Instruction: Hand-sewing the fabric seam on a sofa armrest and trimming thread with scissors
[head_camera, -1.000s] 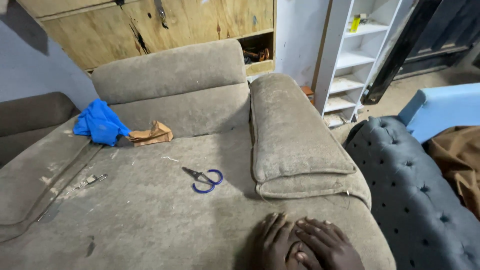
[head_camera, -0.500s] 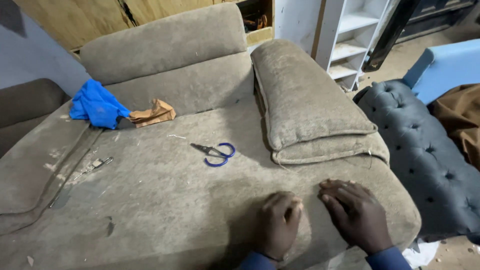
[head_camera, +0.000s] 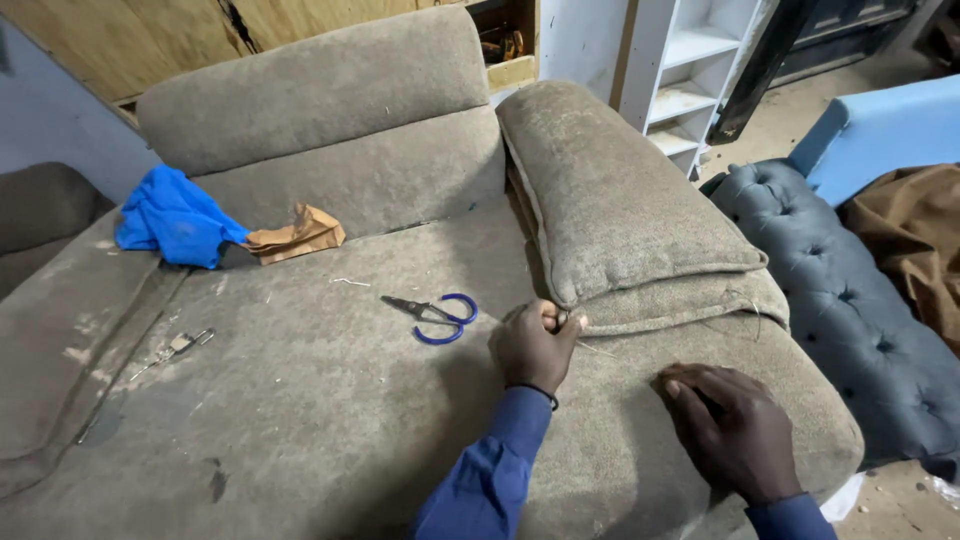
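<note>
- Broad open seat fabric lies left of the blue-handled scissors (head_camera: 436, 315) (only a small metal tool (head_camera: 178, 346) there)
- The armrest cushion (head_camera: 620, 200) walls off the right
- Blue cloth (head_camera: 170, 220) and brown paper (head_camera: 296, 232) crowd the backrest corner

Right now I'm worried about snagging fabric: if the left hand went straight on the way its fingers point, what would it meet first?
The left hand, fingers pinched at the seam, points up-right, so it would likely meet the padded armrest cushion first. The blue-handled scissors lie off to its left, out of that line.
</note>
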